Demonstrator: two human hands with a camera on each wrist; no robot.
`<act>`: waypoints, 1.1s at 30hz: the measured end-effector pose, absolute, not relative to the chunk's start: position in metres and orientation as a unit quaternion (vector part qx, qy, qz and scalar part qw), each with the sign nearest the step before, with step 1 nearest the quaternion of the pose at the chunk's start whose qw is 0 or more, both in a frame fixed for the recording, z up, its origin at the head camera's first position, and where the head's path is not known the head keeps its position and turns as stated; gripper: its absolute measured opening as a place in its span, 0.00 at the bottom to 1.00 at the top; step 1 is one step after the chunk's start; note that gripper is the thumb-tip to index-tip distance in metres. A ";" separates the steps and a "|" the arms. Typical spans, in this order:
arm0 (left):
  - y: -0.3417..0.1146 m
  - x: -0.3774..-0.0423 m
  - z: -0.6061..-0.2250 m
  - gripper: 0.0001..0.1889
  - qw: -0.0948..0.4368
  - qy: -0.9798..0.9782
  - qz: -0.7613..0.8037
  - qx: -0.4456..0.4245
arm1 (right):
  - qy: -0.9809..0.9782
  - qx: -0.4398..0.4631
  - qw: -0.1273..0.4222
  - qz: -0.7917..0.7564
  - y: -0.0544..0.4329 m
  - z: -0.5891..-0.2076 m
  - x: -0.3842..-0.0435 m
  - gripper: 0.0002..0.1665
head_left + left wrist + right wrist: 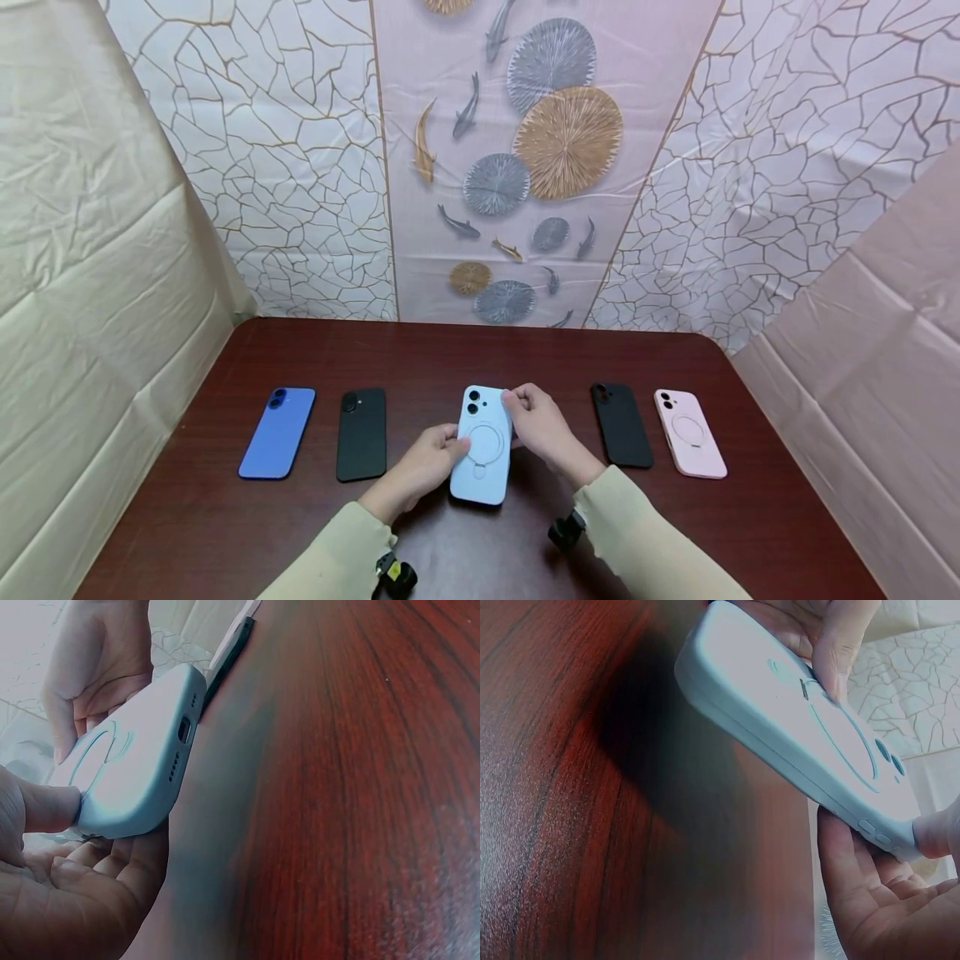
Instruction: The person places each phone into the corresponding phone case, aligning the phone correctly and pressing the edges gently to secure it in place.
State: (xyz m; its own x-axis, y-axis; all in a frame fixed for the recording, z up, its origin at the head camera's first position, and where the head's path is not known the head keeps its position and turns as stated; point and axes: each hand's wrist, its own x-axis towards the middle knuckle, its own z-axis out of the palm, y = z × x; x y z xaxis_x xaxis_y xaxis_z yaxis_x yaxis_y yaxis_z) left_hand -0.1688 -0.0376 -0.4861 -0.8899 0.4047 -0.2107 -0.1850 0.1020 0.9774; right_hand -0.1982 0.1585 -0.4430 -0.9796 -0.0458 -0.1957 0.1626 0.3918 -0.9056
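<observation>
Both hands hold a phone in a pale blue case (482, 479), its back with a ring and two camera lenses turned up. My left hand (429, 461) grips the left edge, thumb on the back near the ring and fingers underneath. At the upper right corner my right hand (542, 425) pinches the case between thumb and fingers. In the left wrist view the bottom end of the pale blue case (154, 761) shows its port and speaker holes. The right wrist view shows side buttons on the case (795, 761), held above the table.
On the dark red wooden table (300, 542) lie a blue phone (277, 435) and a black phone (362, 442) at left. To the right lie a black phone case (624, 429) and a pink case with a ring (693, 458). Patterned cloth (315, 167) hangs behind.
</observation>
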 end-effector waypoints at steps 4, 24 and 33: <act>-0.037 -0.169 -0.487 0.19 0.221 0.707 0.668 0.078 | 0.825 0.038 0.091 -0.557 0.159 -0.445 -0.199 0.19; -0.037 -0.175 -0.477 0.28 0.134 0.750 0.647 0.015 | 0.795 0.023 0.154 -0.587 0.156 -0.451 -0.196 0.19; -0.039 -0.178 -0.476 0.26 0.106 0.761 0.640 -0.008 | 0.809 -0.012 0.172 -0.562 0.154 -0.446 -0.195 0.20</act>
State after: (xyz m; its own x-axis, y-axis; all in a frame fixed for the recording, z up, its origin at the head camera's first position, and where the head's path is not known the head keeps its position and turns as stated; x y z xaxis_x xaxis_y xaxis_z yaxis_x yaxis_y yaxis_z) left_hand -0.1779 -0.0389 -0.4765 -0.9773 0.1244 -0.1712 -0.1473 0.1808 0.9724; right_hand -0.1948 0.1541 -0.4455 -0.9406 -0.2117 -0.2653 0.1744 0.3691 -0.9129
